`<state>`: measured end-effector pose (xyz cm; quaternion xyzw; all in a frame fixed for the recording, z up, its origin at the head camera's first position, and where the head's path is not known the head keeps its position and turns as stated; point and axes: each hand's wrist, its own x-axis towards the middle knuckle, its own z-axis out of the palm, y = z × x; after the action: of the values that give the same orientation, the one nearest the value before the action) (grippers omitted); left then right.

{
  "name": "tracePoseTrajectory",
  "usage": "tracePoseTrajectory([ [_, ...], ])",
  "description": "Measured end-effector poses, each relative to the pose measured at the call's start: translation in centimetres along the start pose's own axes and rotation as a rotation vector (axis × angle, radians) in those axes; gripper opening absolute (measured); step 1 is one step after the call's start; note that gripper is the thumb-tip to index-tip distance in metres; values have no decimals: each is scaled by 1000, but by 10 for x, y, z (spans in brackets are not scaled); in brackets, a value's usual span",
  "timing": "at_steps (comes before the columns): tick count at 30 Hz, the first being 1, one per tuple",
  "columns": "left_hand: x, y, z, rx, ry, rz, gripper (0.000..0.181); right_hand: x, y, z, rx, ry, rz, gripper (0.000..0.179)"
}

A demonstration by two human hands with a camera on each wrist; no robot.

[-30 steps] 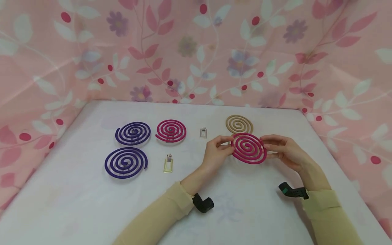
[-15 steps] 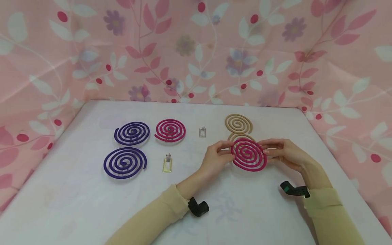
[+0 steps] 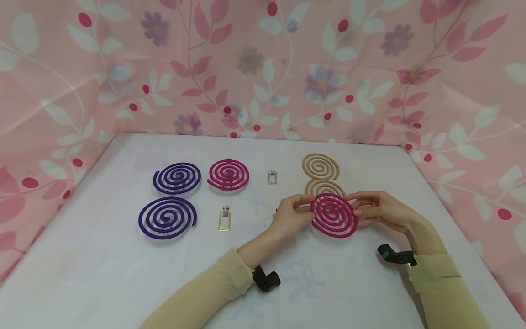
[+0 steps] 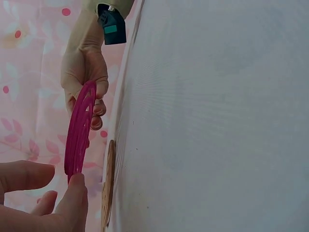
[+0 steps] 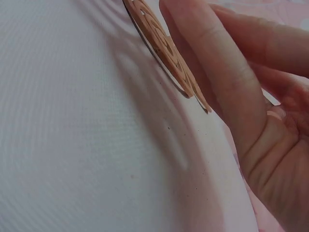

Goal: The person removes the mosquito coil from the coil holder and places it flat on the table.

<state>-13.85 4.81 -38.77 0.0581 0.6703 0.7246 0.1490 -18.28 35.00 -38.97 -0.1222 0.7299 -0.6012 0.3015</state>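
Observation:
A pink mosquito coil is held tilted above the table by both hands. My left hand pinches its left edge, and my right hand grips the opposite edge with thumb and fingers. Seen edge-on in the left wrist view, the pink coil spans between the two hands, off the table surface. Just beyond it lie two tan coils, one farther back and a nearer one partly covered by the pink coil. The right wrist view shows the right hand close over a tan coil.
On the left sit two dark blue coils, one behind and one in front, beside another pink coil. A silver metal stand and a gold one stand mid-table. Floral cloth walls the back and sides.
Both hands have brought the pink coil a little toward the person, uncovering more of the nearer tan coil. The other coils and the stands stay where they were.

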Motion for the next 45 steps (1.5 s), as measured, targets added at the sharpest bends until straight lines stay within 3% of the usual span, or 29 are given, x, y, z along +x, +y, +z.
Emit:
tracePoseTrajectory([
  [8, -2, -3, 1, 53, -17, -11, 39, 0, 3, 0, -56, -35, 6, 46],
  [17, 0, -7, 0, 101, -89, -30, 36, 2, 5, 1, -116, -83, -24, 35],
  [27, 0, -9, 0, 118, -178, -41, 38, 2, 3, 1, -215, -22, -16, 34],
  [36, -2, -8, 1, 201, -198, -34, 40, 3, 5, -1, -206, -21, -41, 38],
  [45, -4, -7, 1, 214, -209, -34, 40, 3, 5, -2, -185, -28, -43, 39],
])
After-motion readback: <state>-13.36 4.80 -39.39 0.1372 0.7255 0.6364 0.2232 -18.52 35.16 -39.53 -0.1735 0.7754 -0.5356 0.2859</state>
